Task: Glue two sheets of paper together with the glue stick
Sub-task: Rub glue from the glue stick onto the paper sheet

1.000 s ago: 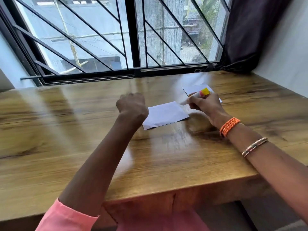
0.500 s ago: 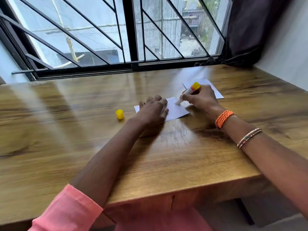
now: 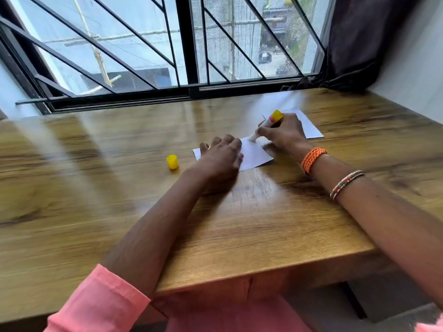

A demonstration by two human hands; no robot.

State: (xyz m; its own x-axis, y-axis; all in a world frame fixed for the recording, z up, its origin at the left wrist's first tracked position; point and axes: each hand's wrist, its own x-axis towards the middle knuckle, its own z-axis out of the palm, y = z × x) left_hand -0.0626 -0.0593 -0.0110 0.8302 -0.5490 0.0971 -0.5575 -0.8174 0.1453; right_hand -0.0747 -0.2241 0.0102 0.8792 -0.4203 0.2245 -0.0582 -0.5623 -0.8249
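Glue stick gripped by right hand, seemingly touching near sheet; left hand flat; cap beside.

glossy wood table; matt paper sheet.

The left part of the near sheet is being covered by the left hand. The far sheet is being partly hidden by the right hand, which is also masking the glue stick's middle.

Head view, looking forward and down, table close, edges blurred
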